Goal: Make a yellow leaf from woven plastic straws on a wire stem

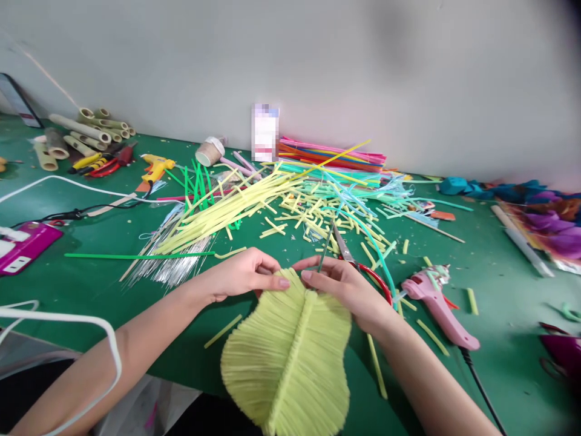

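1. A yellow-green, ribbed leaf shape (281,360) is left of the pink glue gun (440,306).
2. Its long axis points forward, leaning slightly right.
3. Left hand (249,274) pinches its far edge.
4. Right hand (345,287) pinches its far end.

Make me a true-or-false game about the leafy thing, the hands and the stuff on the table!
1. The left hand holds the leaf-shaped piece. True.
2. The right hand holds the pink glue gun. False: the right hand is at the leaf-shaped piece's top; the pink glue gun lies on the table.
3. The scissors are red-handled. True.
4. The yellow glue gun lies right of the scissors. False: the yellow glue gun lies left of them.
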A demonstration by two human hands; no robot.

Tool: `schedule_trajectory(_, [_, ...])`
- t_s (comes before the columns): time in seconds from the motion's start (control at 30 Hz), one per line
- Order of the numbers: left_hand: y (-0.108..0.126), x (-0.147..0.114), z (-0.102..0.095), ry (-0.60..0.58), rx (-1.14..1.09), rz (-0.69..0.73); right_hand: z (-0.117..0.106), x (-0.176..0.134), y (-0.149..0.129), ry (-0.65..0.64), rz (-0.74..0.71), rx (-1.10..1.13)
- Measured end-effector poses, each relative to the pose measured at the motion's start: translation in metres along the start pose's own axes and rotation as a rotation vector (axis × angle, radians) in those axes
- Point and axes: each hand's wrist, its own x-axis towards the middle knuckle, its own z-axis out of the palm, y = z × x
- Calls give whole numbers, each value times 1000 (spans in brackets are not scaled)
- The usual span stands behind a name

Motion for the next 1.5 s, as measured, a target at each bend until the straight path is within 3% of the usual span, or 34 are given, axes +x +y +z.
schedule_trajectory(0.37, [-2,1,8,-26,-26,-28,-2,2,0,-74,32,-18])
schedule_trajectory(0.67, [-3,3,10,-18,26,-11,0,0,-5,-12,-3,-193])
schedule_trajectory(0.97, [0,2,11,-1,53,2,3,2,-3,-1,-31,-196])
schedule_trajectory(1.17, [-2,5,12,94,92,70,-4,0,1,-32,-57,-196])
schedule_trajectory(1.37, [-3,7,11,229,-10,77,-14,-3,2,-130,-58,-215])
schedule_trajectory(1.5, [-3,8,11,153,-75,49,-11,-1,4,-123,-109,-191])
